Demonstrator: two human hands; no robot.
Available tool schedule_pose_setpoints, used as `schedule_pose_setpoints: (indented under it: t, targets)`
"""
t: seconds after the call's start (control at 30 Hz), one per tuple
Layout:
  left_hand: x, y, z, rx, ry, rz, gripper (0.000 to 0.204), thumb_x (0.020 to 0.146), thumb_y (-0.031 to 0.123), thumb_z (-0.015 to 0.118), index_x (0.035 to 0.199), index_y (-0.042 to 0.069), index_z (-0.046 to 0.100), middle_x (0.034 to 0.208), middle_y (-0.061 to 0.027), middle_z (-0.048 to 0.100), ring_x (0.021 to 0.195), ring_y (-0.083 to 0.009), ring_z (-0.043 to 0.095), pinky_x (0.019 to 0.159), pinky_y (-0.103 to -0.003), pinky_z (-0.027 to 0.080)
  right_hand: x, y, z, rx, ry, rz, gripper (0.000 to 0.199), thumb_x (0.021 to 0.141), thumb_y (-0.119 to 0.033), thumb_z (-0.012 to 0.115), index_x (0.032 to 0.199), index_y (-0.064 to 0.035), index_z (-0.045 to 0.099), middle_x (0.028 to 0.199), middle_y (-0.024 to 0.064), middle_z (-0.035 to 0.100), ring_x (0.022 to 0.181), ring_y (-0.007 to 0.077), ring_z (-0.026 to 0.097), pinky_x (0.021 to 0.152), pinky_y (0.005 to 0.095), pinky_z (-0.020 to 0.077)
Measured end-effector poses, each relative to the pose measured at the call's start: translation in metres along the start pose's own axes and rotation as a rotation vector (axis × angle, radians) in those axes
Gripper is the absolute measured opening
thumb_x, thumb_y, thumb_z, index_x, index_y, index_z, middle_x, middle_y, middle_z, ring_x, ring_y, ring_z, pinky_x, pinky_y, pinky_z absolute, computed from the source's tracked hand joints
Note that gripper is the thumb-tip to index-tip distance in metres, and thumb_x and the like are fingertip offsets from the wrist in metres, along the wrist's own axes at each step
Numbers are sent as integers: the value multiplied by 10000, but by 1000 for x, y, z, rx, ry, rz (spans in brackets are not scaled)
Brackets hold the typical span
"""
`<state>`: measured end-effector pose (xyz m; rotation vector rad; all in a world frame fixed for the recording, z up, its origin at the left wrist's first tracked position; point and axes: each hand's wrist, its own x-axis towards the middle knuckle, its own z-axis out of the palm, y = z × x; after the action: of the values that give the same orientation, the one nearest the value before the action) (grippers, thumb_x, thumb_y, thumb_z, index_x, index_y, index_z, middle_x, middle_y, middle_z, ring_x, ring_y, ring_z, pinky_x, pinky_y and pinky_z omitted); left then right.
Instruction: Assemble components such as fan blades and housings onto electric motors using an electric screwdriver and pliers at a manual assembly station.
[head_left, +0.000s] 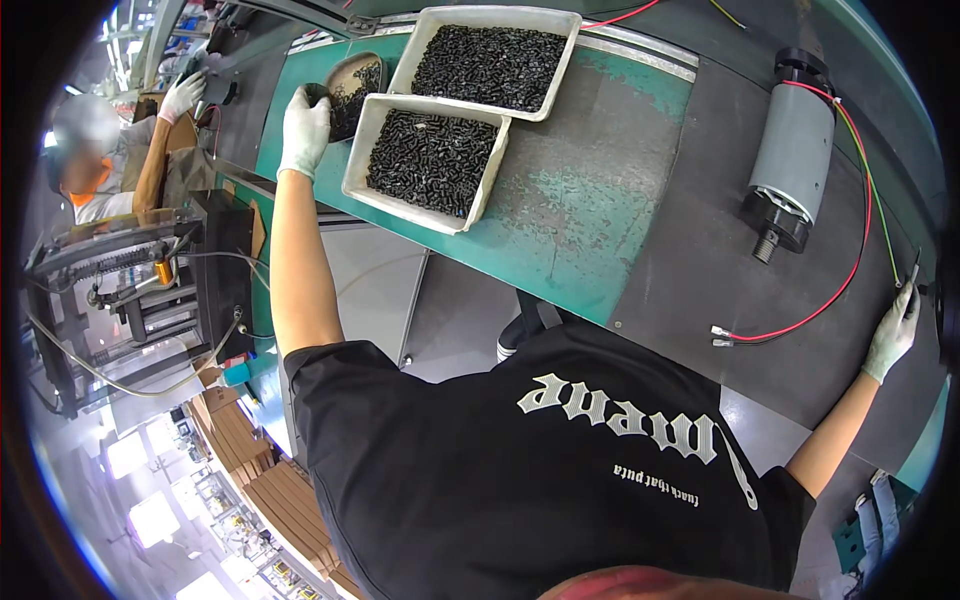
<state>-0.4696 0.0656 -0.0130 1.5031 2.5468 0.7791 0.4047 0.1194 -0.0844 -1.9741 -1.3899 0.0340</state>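
My left hand (pixel 305 132), in a white glove, is at the near-left edge of a dark scoop-like container (pixel 345 115) holding small black parts. Its fingers curl round something dark that I cannot make out. Far to the right, my gloved right hand (pixel 893 335) pinches the end of a green wire (pixel 880 220); a slim, pointed thing (pixel 915 264) sticks up by its fingertips. That wire comes from a grey cylindrical motor (pixel 795 150) with black ends and a threaded shaft. A red wire (pixel 850 275) and a black one end in metal terminals (pixel 722 335) on the bench.
Two white bins (pixel 350 180) (pixel 575 45) full of small black parts stand beside the container. They rest on a worn green bench mat (pixel 560 240), next to a dark mat (pixel 665 270). At the left are a co-worker (pixel 110 180) and a machine frame (pixel 130 290).
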Motion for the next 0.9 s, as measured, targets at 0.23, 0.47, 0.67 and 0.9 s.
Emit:
schedule_pose_setpoints:
  t: [0.23, 0.47, 0.67, 0.9]
  targets:
    - [1, -3, -3, -437, -99, -98, 215, 899, 34, 536, 1083, -28, 627, 910, -119, 678, 788, -175, 631, 733, -296, 510, 2, 9, 4, 53, -50, 74, 560, 970, -482, 541, 1286, -22, 593, 1082, 78, 669, 880, 133, 579, 778, 253, 465]
    - [-1, 3, -17, 215, -28, 279, 254, 899, 45, 549, 1131, -25, 627, 985, -98, 691, 864, -148, 636, 807, -290, 508, -3, -8, 2, 23, -20, 22, 501, 978, -413, 568, 1262, -2, 603, 1046, 51, 670, 866, 114, 570, 771, 246, 463]
    - [-56, 145, 4, -628, -131, 168, 240, 878, 99, 568, 1072, -40, 596, 918, -77, 636, 774, -144, 579, 723, -260, 486, -22, -41, -38, 413, -35, 5, 414, 969, -191, 603, 1303, 47, 548, 1202, 92, 636, 1058, 137, 583, 941, 266, 442]
    - [-186, 360, 97, -1973, -741, 354, 253, 817, -40, 595, 1057, 19, 540, 855, -71, 604, 647, -79, 538, 554, -219, 455, -72, -270, -68, 319, -459, -808, 530, 712, 3, 621, 1243, 11, 609, 1200, 161, 620, 1041, 251, 598, 938, 345, 463]
